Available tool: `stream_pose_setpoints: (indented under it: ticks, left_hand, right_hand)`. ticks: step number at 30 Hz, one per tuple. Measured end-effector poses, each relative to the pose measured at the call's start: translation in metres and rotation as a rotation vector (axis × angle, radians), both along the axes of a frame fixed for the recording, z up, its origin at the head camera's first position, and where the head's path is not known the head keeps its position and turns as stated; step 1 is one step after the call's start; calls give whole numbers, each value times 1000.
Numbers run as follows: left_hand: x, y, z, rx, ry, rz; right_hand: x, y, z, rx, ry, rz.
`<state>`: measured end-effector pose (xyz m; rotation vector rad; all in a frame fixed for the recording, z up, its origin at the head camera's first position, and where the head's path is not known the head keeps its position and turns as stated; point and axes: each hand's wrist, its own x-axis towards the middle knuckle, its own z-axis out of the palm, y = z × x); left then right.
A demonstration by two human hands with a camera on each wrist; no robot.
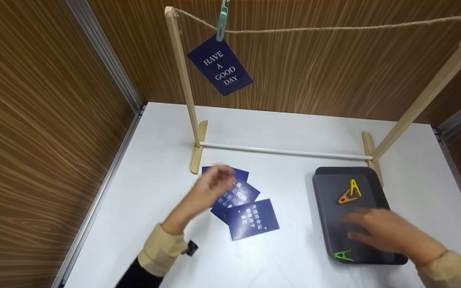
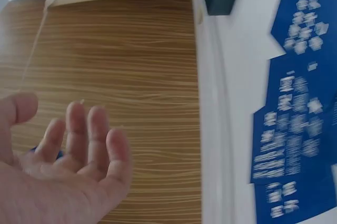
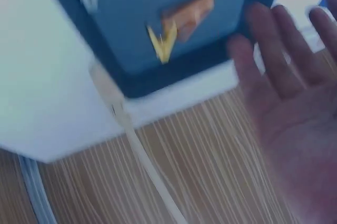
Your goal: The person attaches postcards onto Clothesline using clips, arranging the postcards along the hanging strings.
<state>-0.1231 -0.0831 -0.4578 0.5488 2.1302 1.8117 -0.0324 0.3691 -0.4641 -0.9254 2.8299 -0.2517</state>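
Note:
Above the fanned blue cards point(image 1: 254, 220), the left hand point(image 1: 204, 192) hovers with its fingers loosely bent and nothing in them; its palm point(image 2: 68, 166) faces up in the left wrist view. The right hand point(image 1: 386, 232) is over the dark tray point(image 1: 334, 224), holding nothing, its fingers point(image 3: 274, 50) spread in the right wrist view. In the tray lie a yellow clip point(image 1: 354, 188), an orange clip point(image 1: 346, 198) and a green clip point(image 1: 343, 255). A teal clothespin point(image 1: 222, 23) fixes a blue card point(image 1: 220, 68) reading "HAVE A GOOD DAY" to the rope.
The rope point(image 1: 314, 28) runs between two wooden posts point(image 1: 184, 76) that stand at the back of the white table point(image 1: 154, 160). A white rod point(image 1: 286, 151) joins their feet behind the cards and tray. Wood-patterned panels point(image 1: 314, 72) enclose the table's back and sides.

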Motion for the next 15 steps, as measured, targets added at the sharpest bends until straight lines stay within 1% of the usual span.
stream_pose_setpoints:
  ticks: [2,3,5,7,9,10,13,15]
  left_hand:
    - [13,7,-22,-136,51,-78]
    - [19,10,-33,-220,84,-99]
    - [31,18,-53,-400,161,-103]
    - [42,24,-70,-573,237,-82]
    - [51,29,-82,-726,305,-50]
    - [55,31,-87,-786,334,-31]
    - [62,37,-98,-907,418,14]
    - [63,43,-103,-959,474,42]
  right_hand:
    - [12,2,-14,6,-126,-60]
    - [17,3,-20,1,-177,-84]
    - [24,5,-30,-18,-246,-123]
    - [28,5,-39,-39,-283,-148]
    - [31,4,-47,-64,-301,-170]
    - [32,3,-50,-77,-306,-182]
    - [36,0,-58,-121,-304,-216]
    - [39,-1,-63,-148,-306,-246]
